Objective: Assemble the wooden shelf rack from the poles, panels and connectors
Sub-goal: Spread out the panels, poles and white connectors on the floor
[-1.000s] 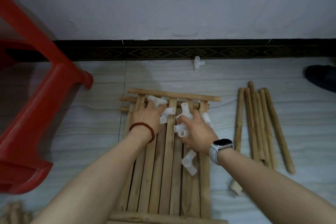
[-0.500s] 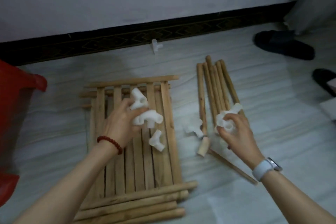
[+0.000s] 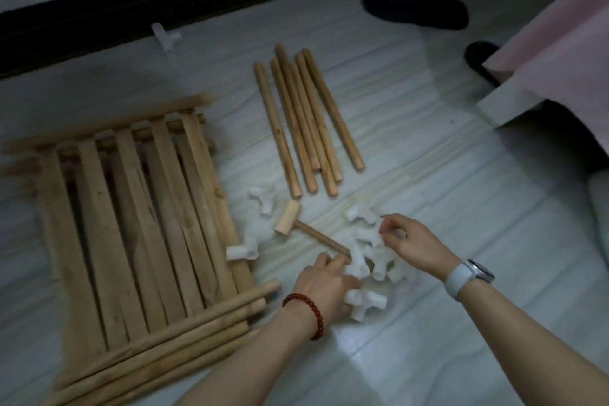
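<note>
Stacked slatted wooden panels [image 3: 131,208] lie flat on the floor at the left, with several long poles [image 3: 164,339] along their near edge. More poles [image 3: 306,122] lie side by side at the upper middle. A pile of white plastic connectors [image 3: 372,260] sits on the floor right of the panels. My left hand [image 3: 324,287] rests on the pile's near side, fingers closed over connectors. My right hand [image 3: 412,241] curls onto the pile's far side, fingertips pinched on a connector. Two loose connectors [image 3: 263,198] [image 3: 242,252] lie by the panel edge. A small wooden mallet [image 3: 288,217] lies between them.
One stray connector [image 3: 166,36] lies near the dark baseboard [image 3: 131,10]. Two black slippers [image 3: 415,6] [image 3: 481,56] sit at the upper right. Pink bedding [image 3: 560,26] on a white frame fills the right edge.
Both hands carried connectors off the panels and down to the floor on the right, where they now lie in a pile. The view swung right; the red stool is out of sight.
</note>
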